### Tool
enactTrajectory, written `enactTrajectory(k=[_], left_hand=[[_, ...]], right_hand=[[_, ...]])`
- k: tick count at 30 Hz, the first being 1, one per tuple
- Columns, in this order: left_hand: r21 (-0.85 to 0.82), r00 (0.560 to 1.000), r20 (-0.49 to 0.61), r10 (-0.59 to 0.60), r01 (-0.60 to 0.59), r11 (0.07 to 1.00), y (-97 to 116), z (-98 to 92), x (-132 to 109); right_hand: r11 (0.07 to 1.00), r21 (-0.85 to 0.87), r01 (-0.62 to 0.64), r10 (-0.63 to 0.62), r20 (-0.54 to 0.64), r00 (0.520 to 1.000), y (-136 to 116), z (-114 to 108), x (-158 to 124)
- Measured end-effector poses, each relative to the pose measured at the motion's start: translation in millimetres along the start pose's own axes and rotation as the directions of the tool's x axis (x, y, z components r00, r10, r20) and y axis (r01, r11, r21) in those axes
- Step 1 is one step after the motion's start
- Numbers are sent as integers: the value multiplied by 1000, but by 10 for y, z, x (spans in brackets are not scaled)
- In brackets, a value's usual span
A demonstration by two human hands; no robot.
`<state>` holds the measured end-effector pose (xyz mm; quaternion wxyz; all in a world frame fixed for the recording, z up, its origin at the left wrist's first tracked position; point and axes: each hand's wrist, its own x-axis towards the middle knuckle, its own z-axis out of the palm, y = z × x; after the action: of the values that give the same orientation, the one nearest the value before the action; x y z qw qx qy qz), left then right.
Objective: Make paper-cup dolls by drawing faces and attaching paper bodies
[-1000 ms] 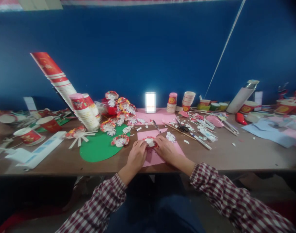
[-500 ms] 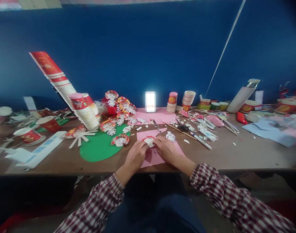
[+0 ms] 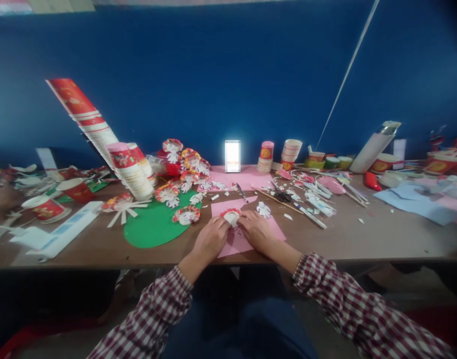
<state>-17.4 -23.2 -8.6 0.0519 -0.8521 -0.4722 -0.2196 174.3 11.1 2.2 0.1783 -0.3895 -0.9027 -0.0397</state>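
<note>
Between my two hands is a small paper-cup cutout (image 3: 232, 218) with a white round middle and a red scalloped edge. My left hand (image 3: 212, 237) pinches its left side, and my right hand (image 3: 256, 230) has its fingertips closed on the right side. Both hands rest over a pink paper sheet (image 3: 238, 244) with dark drawn marks, partly covered by them. A white paper figure (image 3: 263, 210) lies just beyond my right hand. Left of my left hand, a finished-looking cup face (image 3: 186, 215) with a red frill sits on a green paper shape (image 3: 149, 229).
Tall stacked paper cups (image 3: 94, 124) lean on the left near a white power strip (image 3: 69, 227). A pen (image 3: 241, 192) lies ahead, with paper scraps and a marker (image 3: 311, 218) to the right. Blue paper (image 3: 411, 202) lies further right. A blurred co-worker's hand (image 3: 2, 199) shows at far left.
The cutout in my hands has tilted slightly, showing more of its red edge. My hands have barely shifted. A blurred co-worker's hand has come in at the far left.
</note>
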Motion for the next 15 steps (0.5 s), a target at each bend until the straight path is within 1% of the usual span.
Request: enactTrajectory(k=[10, 15], left_hand=[[36, 1000, 10, 5, -5, 999, -7, 4, -7], [38, 999, -16, 34, -33, 999, -6, -13, 3]], right_hand=[[1000, 14, 19, -18, -55, 998, -12, 40, 8], [1000, 3, 12, -11, -102, 995, -28, -20, 8]])
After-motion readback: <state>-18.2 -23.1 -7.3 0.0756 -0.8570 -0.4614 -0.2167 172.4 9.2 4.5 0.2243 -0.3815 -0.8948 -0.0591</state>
